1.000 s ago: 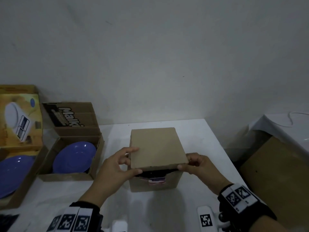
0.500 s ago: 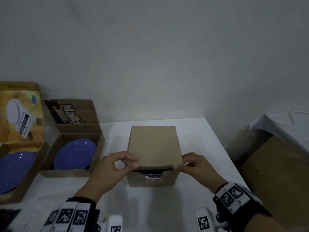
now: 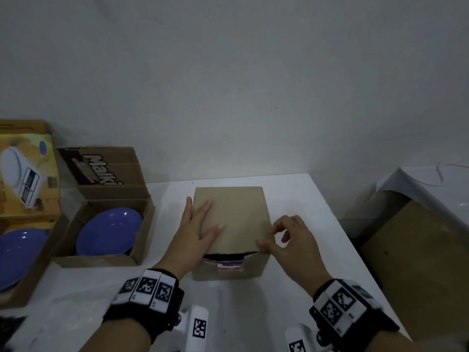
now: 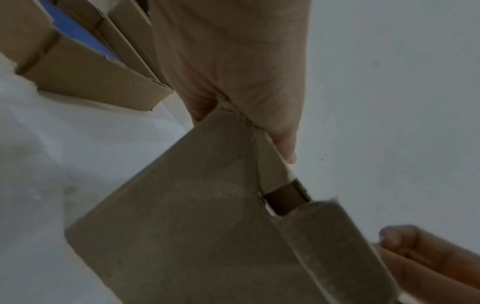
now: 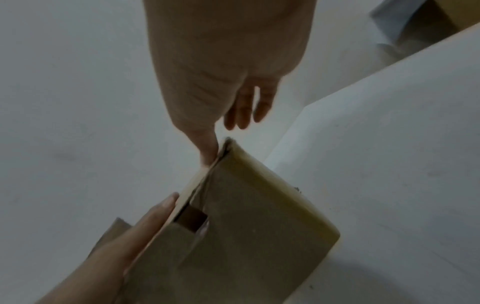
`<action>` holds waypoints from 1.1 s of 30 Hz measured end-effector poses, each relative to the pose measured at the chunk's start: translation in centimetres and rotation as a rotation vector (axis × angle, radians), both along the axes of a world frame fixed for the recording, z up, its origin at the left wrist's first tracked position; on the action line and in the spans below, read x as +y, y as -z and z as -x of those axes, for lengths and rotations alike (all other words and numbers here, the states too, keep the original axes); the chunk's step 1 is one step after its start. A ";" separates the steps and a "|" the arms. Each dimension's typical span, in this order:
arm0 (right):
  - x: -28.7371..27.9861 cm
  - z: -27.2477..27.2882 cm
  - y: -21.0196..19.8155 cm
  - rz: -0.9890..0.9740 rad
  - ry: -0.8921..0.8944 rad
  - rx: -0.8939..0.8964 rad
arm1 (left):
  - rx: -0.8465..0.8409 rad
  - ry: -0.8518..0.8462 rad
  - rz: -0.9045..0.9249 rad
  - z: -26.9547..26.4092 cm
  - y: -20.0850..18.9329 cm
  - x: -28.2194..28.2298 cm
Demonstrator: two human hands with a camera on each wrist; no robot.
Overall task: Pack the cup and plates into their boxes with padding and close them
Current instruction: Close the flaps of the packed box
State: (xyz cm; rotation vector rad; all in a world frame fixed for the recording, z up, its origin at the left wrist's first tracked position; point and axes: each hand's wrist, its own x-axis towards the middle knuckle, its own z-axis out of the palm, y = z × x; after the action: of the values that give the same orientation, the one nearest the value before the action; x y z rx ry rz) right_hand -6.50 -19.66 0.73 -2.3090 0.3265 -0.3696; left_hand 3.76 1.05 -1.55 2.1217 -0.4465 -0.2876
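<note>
White wall stands behind the white desk (image 3: 291, 199) in the head view. On it, in the middle, sits the small box (image 3: 229, 269) with its lid (image 3: 236, 217) almost down. The left hand (image 3: 193, 232) lies flat on the lid with straight fingers, a wide grip holding nothing. The right hand (image 3: 286, 240) pinches the lid's near right corner. A dark gap remains at the front, so I think the front flap should be guided inside while the left hand presses gently. At left, two open boxes each hold a blue plate (image 3: 109, 231); one flap reads "Malki".

From the left wrist, the palm (image 4: 233, 61) rests on the lid edge.

From the right wrist, the thumb (image 5: 207, 148) touches the lid corner.
</note>
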 end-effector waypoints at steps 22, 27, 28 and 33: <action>3.3 1.0 0.7 0.530 -0.387 -0.170 | -0.026 -0.059 0.066 0.3 0.6 -0.4; 3.4 1.2 1.0 0.583 -0.374 -0.203 | -0.020 -0.060 0.078 0.1 0.9 -0.2; 3.4 1.2 1.1 0.598 -0.380 -0.212 | -0.021 -0.057 0.080 0.0 1.0 -0.2; 3.4 1.3 1.2 0.652 -0.380 -0.237 | -0.009 -0.048 0.102 0.0 1.1 0.1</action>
State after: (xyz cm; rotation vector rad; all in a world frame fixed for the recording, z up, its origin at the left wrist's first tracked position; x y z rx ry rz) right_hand -7.83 -16.23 -0.48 -2.8364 -0.4098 -0.6133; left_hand 3.78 1.12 -2.68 2.0317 -0.4068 -0.2231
